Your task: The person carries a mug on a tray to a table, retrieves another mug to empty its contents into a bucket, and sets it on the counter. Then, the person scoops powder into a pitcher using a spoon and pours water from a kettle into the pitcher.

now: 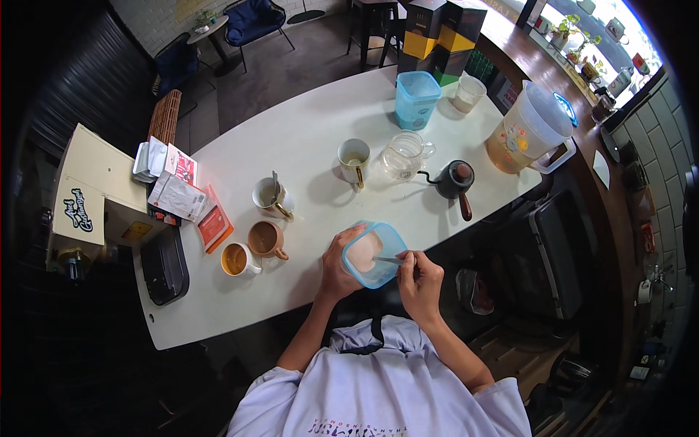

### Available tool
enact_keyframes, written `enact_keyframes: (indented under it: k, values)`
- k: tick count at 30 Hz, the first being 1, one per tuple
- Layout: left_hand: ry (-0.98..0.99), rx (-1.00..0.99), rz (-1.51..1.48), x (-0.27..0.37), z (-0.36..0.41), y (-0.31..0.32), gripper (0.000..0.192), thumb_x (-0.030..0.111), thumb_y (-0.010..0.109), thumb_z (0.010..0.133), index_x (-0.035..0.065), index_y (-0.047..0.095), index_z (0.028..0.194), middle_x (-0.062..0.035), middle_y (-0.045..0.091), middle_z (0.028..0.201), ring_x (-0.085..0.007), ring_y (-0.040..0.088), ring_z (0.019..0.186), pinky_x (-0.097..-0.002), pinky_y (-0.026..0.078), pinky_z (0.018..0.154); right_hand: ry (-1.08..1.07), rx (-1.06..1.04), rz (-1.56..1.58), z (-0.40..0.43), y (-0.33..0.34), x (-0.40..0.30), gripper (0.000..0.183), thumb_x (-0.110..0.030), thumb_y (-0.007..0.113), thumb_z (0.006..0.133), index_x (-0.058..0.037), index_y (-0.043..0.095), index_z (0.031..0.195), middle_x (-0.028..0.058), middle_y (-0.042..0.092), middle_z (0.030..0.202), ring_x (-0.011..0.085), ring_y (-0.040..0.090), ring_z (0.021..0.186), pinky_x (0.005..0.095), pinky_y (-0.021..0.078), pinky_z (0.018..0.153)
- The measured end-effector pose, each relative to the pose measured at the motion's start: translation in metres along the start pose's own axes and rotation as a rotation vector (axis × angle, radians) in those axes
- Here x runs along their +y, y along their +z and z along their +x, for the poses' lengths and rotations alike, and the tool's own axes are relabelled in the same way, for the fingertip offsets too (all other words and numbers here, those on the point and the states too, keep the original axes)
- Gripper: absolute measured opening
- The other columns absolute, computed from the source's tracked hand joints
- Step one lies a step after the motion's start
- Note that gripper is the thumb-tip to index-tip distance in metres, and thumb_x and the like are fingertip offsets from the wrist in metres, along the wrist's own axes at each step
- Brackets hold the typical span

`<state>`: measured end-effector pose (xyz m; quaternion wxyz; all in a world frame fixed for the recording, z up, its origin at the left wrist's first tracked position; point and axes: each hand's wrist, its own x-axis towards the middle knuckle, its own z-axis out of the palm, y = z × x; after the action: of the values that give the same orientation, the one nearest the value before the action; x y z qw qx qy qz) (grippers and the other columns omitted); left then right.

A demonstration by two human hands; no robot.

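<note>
My left hand (339, 261) grips the side of a translucent blue plastic container (390, 240), tilted so that its mouth faces me. Pale powder (365, 252) lies inside it. Between the thumb and fingers of my right hand (419, 281) is the handle of a metal spoon (386, 260); its bowl end is in the container, at the powder. Beyond them stand a white mug with a gold handle (349, 155), a glass coffee server (401, 155) and a black gooseneck kettle (454, 180). A second gold-handled mug (267, 194) has a spoon standing in it.
A brown cup (265, 239) and a white cup (238, 259), both with drink inside, stand to the left. Packets (183, 194) and a cream cabinet (82, 185) are at the table's left end. A taller blue container (418, 101), a plastic cup (468, 94) and a pitcher (524, 131) are at the far right.
</note>
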<state>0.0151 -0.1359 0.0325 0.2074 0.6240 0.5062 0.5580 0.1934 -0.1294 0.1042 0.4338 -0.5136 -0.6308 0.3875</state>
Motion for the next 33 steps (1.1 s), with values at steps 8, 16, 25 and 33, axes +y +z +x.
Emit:
enact_keyframes:
  k: [8,16,25,33]
  values:
    - [-0.042,0.004,-0.016,0.002,0.000,-0.002,0.084,0.018,0.093,0.060,0.0019,0.053,0.133,-0.0205,0.064,0.130,-0.0366,0.064,0.118,-0.0447,0.053,0.099,0.040,0.038,0.093,0.008,0.002,-0.009,0.018,-0.006,0.055,0.099,0.0065,0.067,0.098,0.0102,0.062,0.062,0.0120,0.057,0.050,0.0284,0.0430,0.049]
    - [-0.049,-0.008,-0.031,0.003,0.002,-0.004,0.085,0.021,0.095,0.061,0.0018,0.053,0.133,-0.0216,0.064,0.129,-0.0356,0.065,0.117,-0.0440,0.054,0.099,-0.273,-0.141,-0.116,0.030,-0.026,-0.035,0.012,0.001,0.056,0.096,0.0071,0.065,0.104,0.0176,0.058,0.075,0.0296,0.064,0.061,0.0365,0.0486,0.058]
    - [0.022,-0.037,0.017,0.004,0.004,-0.006,0.086,0.018,0.094,0.065,-0.0009,0.049,0.136,-0.0214,0.060,0.133,-0.0296,0.064,0.119,-0.0405,0.053,0.102,-0.556,-0.442,-0.231,0.032,-0.025,-0.013,0.034,0.011,0.061,0.084,0.0038,0.059,0.117,0.0176,0.058,0.094,0.0341,0.062,0.069,0.0424,0.0498,0.061]
    - [-0.020,-0.011,0.009,0.004,0.002,-0.003,0.086,0.020,0.094,0.060,0.0030,0.054,0.133,-0.0202,0.063,0.132,-0.0367,0.062,0.119,-0.0448,0.053,0.100,-0.432,-0.274,-0.253,0.011,-0.018,-0.014,0.015,0.001,0.060,0.093,0.0059,0.058,0.106,0.0185,0.060,0.087,0.0372,0.063,0.064,0.0444,0.0515,0.056]
